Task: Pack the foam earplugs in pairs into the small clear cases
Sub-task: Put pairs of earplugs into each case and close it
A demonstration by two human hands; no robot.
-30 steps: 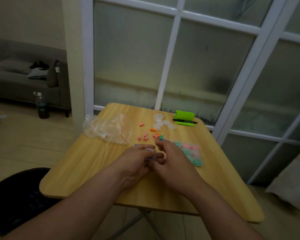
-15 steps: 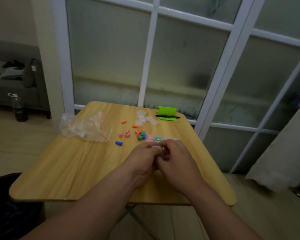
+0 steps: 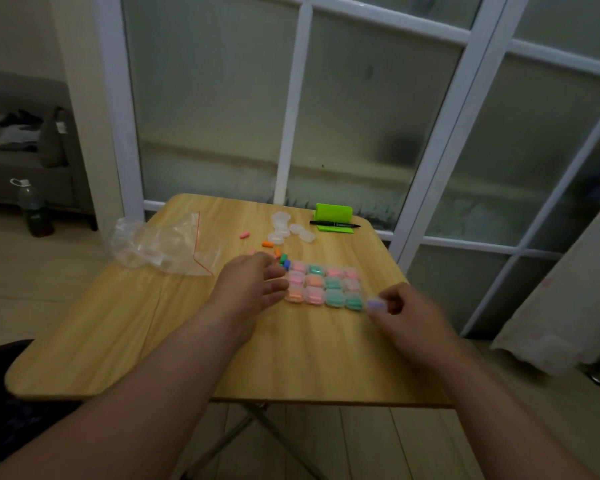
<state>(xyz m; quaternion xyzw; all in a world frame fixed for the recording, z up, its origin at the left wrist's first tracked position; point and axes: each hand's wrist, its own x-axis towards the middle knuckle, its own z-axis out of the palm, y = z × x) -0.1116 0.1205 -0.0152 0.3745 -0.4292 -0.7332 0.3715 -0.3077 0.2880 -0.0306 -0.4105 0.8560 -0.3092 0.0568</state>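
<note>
Foam earplugs point(image 3: 278, 255) in pink, orange, green and blue lie loose near the middle of the tabletop point(image 3: 125, 327), just beyond the left hand point(image 3: 253, 287). Its fingers point(image 3: 276, 285) are stretched out and relaxed, holding nothing. The right hand point(image 3: 407, 315) pinches a small clear case point(image 3: 376, 304) with something purple inside, between thumb and fingertips. It holds the case at the right end of the front row of a block of filled cases point(image 3: 323, 285). Blur hides whether the case touches the tabletop.

The step in hand looks like setting a packed case down beside the others. The block stands three rows deep and four across. Each case shows pink, orange or green foam through its lid, though how many plugs each holds cannot be made out. The purple case would begin a fifth column.

Next, by the look of it, the left hand needs to pick out two loose earplugs. A fresh case must come from the cluster of empty cases point(image 3: 286, 230) farther back. Plugs this small and light call for a fingertip pinch.

A crumpled plastic bag point(image 3: 163, 244) lies to the left. A green holder point(image 3: 333, 213) and a black pen point(image 3: 335, 224) sit at the far edge.
</note>
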